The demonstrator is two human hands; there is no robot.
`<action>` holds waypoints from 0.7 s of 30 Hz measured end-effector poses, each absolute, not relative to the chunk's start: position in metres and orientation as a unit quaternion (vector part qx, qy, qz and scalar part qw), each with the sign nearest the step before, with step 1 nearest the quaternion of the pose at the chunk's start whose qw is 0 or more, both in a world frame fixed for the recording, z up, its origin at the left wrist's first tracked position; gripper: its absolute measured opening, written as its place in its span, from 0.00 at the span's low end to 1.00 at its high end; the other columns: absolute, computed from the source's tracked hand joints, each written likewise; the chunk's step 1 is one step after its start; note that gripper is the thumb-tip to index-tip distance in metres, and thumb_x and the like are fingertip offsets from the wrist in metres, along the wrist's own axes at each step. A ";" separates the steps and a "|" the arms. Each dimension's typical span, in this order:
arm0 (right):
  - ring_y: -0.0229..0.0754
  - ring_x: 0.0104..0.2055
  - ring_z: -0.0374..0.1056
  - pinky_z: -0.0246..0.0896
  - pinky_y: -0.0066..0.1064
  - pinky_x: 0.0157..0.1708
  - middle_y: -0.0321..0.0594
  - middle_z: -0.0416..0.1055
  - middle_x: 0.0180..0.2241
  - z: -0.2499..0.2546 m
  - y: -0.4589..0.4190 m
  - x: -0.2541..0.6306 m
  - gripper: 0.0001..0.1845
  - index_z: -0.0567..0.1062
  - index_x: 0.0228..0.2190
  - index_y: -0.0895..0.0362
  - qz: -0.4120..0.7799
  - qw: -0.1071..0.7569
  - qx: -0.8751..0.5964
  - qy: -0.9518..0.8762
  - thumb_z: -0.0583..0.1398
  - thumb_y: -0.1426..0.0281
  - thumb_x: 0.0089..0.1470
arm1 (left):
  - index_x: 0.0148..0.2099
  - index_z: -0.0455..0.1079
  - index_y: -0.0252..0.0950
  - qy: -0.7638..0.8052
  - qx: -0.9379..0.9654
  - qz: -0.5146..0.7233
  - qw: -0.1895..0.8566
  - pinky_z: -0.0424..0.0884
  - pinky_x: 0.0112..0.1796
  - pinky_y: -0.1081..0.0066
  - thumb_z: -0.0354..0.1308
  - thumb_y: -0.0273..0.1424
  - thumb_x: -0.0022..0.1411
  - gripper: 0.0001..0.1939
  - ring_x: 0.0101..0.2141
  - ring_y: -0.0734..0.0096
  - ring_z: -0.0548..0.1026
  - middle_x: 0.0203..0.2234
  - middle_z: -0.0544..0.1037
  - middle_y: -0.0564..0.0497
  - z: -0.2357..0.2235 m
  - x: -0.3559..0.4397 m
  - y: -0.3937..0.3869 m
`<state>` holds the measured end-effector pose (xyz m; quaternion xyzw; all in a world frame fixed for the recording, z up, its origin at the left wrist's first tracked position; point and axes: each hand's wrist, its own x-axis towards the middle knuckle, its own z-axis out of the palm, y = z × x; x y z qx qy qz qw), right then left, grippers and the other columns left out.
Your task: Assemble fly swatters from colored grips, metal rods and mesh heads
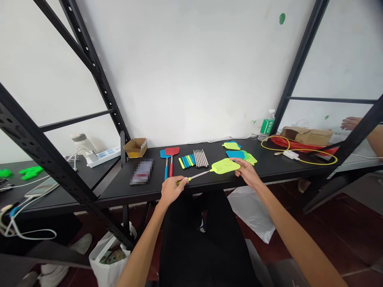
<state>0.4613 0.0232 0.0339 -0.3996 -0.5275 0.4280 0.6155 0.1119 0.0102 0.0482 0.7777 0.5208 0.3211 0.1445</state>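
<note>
- Long matte-black desk (pixel 269 165): by my judgement the work on it is partway through, with two swatters whole and a stock of loose parts left. Clock directions run from the middle of the held swatter, 12 toward the wall.
- Yellow-green perforated swatter with a slim grey shaft (pixel 226 166): it looks nearly or fully assembled, though how far its handle is seated is hidden. It is held over the desk's near edge. The left hand (pixel 173 189), at 8 o'clock, has its grip wrapped round the handle; the right hand (pixel 247 171), at 3, has its grip pinching the head's outer edge.
- Red swatter (pixel 172 151) and blue swatter (pixel 163 154), handles matching: side by side between 9 and 10, apparently done.
- Loose flat heads, yellow-green (pixel 231 146), blue and lime: at 1 to 2, near the right hand, unfitted.
- Row of slim grey rods (pixel 201 158): at 11, unfitted.
- Row of short blue and yellow-green tubular handles (pixel 187 161): at 10, unfitted.
</note>
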 end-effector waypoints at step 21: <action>0.31 0.21 0.53 0.45 0.27 0.19 0.34 0.64 0.24 0.027 0.031 0.468 0.18 0.80 0.31 0.57 0.433 0.603 -0.439 -0.507 0.72 0.58 0.41 | 0.41 0.79 0.43 0.514 0.763 0.361 0.153 0.64 0.35 0.72 0.54 0.48 0.62 0.18 0.34 0.66 0.77 0.33 0.82 0.54 0.044 0.110 0.013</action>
